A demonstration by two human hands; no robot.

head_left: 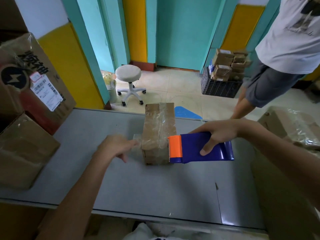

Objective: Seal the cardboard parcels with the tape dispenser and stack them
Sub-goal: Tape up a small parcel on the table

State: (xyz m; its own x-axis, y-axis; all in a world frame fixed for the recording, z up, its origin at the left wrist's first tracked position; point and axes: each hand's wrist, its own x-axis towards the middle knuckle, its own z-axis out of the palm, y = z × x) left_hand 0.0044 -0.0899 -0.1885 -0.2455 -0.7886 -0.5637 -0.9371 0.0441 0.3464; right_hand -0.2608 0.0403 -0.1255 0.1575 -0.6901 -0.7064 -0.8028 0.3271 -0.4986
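Note:
A small cardboard parcel [158, 134] wrapped in clear tape lies on the grey table [121, 184]. My right hand [219, 134] grips the blue tape dispenser [200, 148], whose orange cutter end touches the parcel's near right edge. A strip of clear tape runs across the parcel's top to its left side. There my left hand [117, 147] is blurred, its fingertips pressing the tape end against the parcel's left face.
Large cardboard boxes [26, 149] stand on the table's left, another taped box [292, 125] at the right. Beyond the table a person in grey shorts [270, 84] stands beside a black crate [220, 87] piled with small parcels. A white stool [129, 80] is on the floor.

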